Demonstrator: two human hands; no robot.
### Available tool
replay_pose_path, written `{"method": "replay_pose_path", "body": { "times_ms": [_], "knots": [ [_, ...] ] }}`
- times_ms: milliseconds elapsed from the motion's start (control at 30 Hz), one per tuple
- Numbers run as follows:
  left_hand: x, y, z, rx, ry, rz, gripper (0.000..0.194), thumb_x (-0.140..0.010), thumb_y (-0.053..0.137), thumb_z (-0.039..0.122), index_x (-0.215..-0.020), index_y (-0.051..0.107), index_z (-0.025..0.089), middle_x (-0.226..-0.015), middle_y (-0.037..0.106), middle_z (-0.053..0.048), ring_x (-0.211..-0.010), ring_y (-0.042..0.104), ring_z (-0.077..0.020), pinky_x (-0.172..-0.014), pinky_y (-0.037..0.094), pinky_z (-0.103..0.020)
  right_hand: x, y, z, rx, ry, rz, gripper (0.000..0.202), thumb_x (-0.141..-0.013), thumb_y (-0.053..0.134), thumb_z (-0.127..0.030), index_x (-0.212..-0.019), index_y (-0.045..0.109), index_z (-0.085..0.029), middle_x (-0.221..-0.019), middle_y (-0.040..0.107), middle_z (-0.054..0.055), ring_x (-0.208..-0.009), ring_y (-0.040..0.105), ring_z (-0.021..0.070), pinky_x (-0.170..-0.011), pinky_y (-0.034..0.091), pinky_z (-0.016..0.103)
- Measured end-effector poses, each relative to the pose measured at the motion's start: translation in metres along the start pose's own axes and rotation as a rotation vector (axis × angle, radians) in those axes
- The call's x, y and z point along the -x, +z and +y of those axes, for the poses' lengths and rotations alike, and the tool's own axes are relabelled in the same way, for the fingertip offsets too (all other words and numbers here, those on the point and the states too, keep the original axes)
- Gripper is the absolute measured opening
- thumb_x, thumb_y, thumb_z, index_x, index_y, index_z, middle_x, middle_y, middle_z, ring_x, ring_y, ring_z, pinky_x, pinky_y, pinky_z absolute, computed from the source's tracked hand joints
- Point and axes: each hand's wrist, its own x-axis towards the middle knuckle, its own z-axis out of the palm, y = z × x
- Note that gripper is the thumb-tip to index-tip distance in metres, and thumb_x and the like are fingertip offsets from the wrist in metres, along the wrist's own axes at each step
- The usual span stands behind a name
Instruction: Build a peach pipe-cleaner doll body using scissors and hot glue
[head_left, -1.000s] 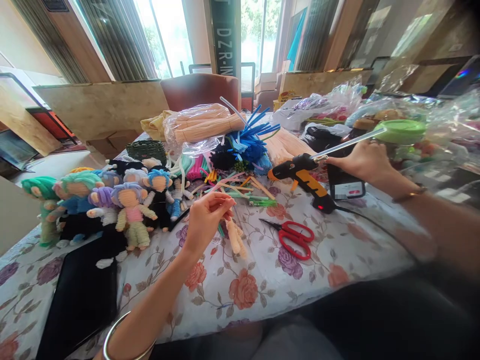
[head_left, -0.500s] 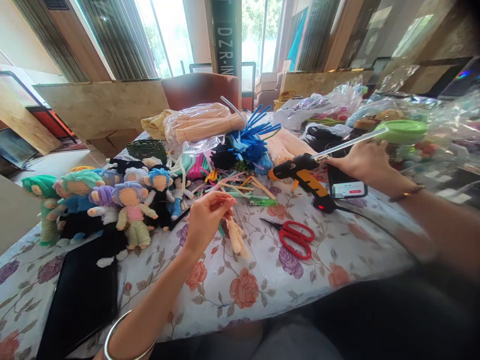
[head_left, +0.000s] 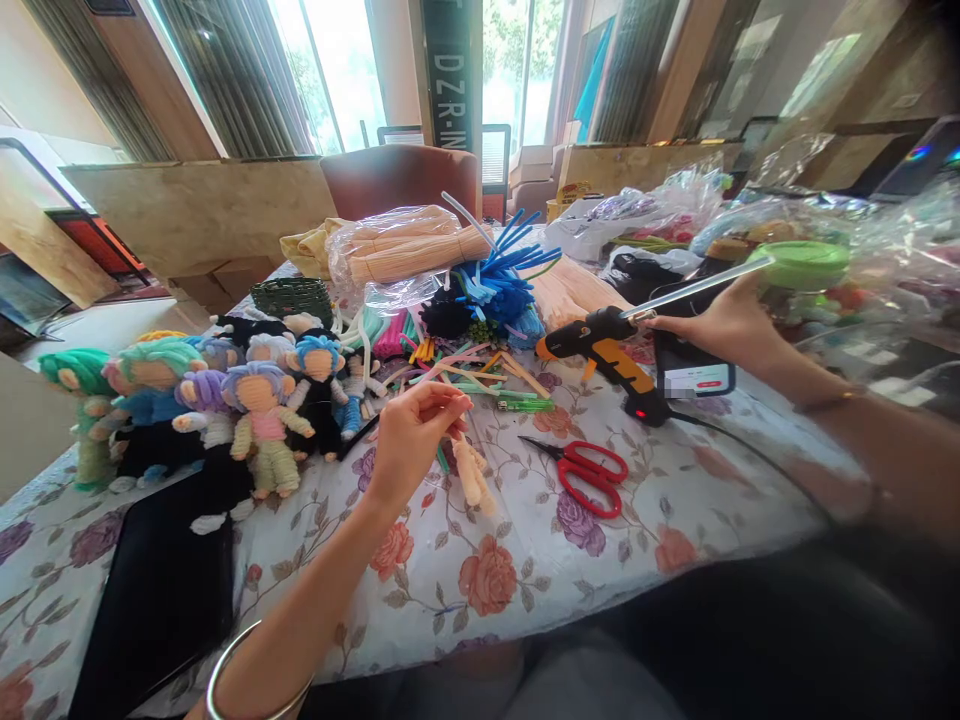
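My left hand (head_left: 420, 430) is closed in a pinch over the table, holding a small beige doll body (head_left: 470, 472) of fuzzy pipe cleaner, its legs hanging down. My right hand (head_left: 724, 325) is at the right, thumb stretched out and apart from the fingers; I see nothing held in it, though its far side is hidden. It is just behind a black and orange glue gun (head_left: 611, 360), whose clear glue stick (head_left: 705, 288) passes in front of the hand. A phone (head_left: 697, 378) with a lit screen lies below that hand. Red-handled scissors (head_left: 592, 475) lie on the flowered tablecloth (head_left: 487, 570).
Several finished yarn-like dolls (head_left: 266, 430) stand at the left, behind a black flat panel (head_left: 165, 590). Blue pipe cleaners (head_left: 502, 285) and a wrapped beige bundle (head_left: 409, 250) lie at the back. A green lid (head_left: 799, 265) and plastic bags crowd the right. The glue gun's cord (head_left: 750, 455) runs rightward.
My right hand has shifted slightly and turned, its fingers now pointing more upward beside the green lid. My left hand and the doll body have hardly moved.
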Motion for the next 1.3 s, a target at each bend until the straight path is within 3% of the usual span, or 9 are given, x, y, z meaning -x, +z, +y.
{"method": "replay_pose_path", "body": {
  "times_ms": [133, 267, 367, 467, 800, 1033, 1300],
  "knots": [
    [0.000, 0.000, 0.001, 0.008, -0.002, 0.004, 0.021, -0.069, 0.071, 0.034, -0.073, 0.064, 0.014, -0.068, 0.068, -0.004, -0.055, 0.060, -0.0119, -0.053, 0.049, -0.024, 0.006, -0.005, 0.002, -0.081, 0.079, 0.012, 0.107, -0.056, 0.073, -0.059, -0.131, 0.024, -0.001, -0.137, 0.034, 0.032, -0.128, 0.037, 0.0405, -0.106, 0.032, 0.045],
    [0.000, 0.001, 0.002, 0.012, -0.005, 0.008, 0.021, -0.068, 0.072, 0.034, -0.073, 0.064, 0.014, -0.068, 0.068, -0.004, -0.054, 0.060, -0.0119, -0.053, 0.049, -0.024, 0.007, -0.005, 0.012, -0.234, 0.154, 0.049, 0.084, -0.062, 0.071, -0.036, -0.129, 0.030, -0.010, -0.125, 0.050, 0.021, -0.111, 0.053, 0.0335, -0.095, 0.043, 0.045],
    [0.000, 0.001, 0.002, 0.009, -0.007, 0.009, 0.021, -0.068, 0.071, 0.033, -0.073, 0.064, 0.014, -0.068, 0.068, -0.004, -0.054, 0.060, -0.0119, -0.052, 0.049, -0.024, 0.010, -0.001, 0.025, -0.534, 0.165, -0.079, 0.061, -0.057, 0.067, -0.021, -0.115, 0.047, -0.015, -0.106, 0.061, 0.011, -0.091, 0.061, 0.0262, -0.083, 0.051, 0.040],
    [0.000, 0.000, 0.001, 0.003, -0.006, 0.007, 0.021, -0.069, 0.071, 0.033, -0.073, 0.064, 0.014, -0.069, 0.068, -0.004, -0.055, 0.060, -0.0120, -0.052, 0.049, -0.024, 0.017, -0.001, 0.036, -0.660, 0.161, -0.248, 0.035, -0.057, 0.063, -0.020, -0.091, 0.059, -0.017, -0.088, 0.065, 0.006, -0.076, 0.062, 0.0220, -0.077, 0.052, 0.039],
    [0.000, 0.000, 0.002, 0.025, -0.015, 0.018, 0.024, -0.066, 0.073, 0.035, -0.073, 0.065, 0.014, -0.068, 0.067, -0.004, -0.054, 0.059, -0.0122, -0.052, 0.048, -0.024, 0.022, -0.008, 0.068, -0.738, 0.065, -0.506, 0.072, -0.039, 0.078, -0.019, -0.105, 0.049, -0.026, -0.116, 0.062, 0.009, -0.103, 0.060, 0.0312, -0.085, 0.051, 0.043],
    [0.000, -0.001, 0.001, -0.001, -0.013, -0.003, 0.020, -0.068, 0.071, 0.033, -0.071, 0.064, 0.014, -0.065, 0.066, -0.002, -0.055, 0.059, -0.0117, -0.053, 0.048, -0.024, 0.023, -0.006, 0.074, -0.668, 0.013, -0.496, 0.079, -0.041, 0.079, -0.019, -0.112, 0.046, -0.028, -0.129, 0.056, 0.008, -0.120, 0.051, 0.0312, -0.097, 0.046, 0.041],
    [-0.001, -0.003, -0.002, -0.046, 0.014, 0.036, 0.018, -0.065, 0.073, 0.031, -0.066, 0.066, 0.014, -0.065, 0.067, -0.003, -0.055, 0.056, -0.0112, -0.056, 0.046, -0.024, 0.019, -0.002, 0.079, -0.682, 0.015, -0.497, 0.079, -0.043, 0.073, -0.017, -0.115, 0.044, -0.027, -0.126, 0.057, 0.010, -0.116, 0.053, 0.0319, -0.094, 0.047, 0.041]
  ]
}}
